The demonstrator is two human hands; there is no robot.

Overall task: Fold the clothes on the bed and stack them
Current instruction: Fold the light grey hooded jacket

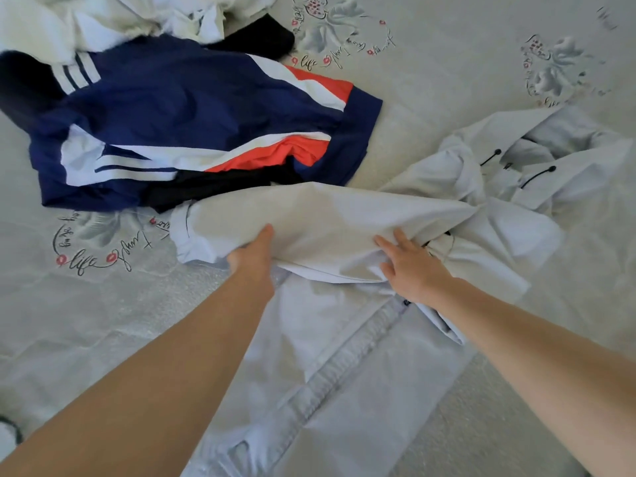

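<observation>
A pale blue-white hooded jacket (344, 373) lies spread on the bed in front of me, zipper running up its middle, hood (550, 160) with black drawcords at the far right. One sleeve (327, 218) is stretched across the jacket toward the left. My left hand (253, 256) grips the sleeve's lower edge, thumb on top and fingers hidden under the cloth. My right hand (409, 263) lies on the sleeve near the shoulder, fingers spread and pressing the fabric down.
A navy, white and orange sports jacket (189, 125) lies crumpled at the upper left with black clothing (220, 191) under it. White garments (103, 18) are piled at the top left. The bedsheet (447, 63) is pale grey with printed flowers and lettering.
</observation>
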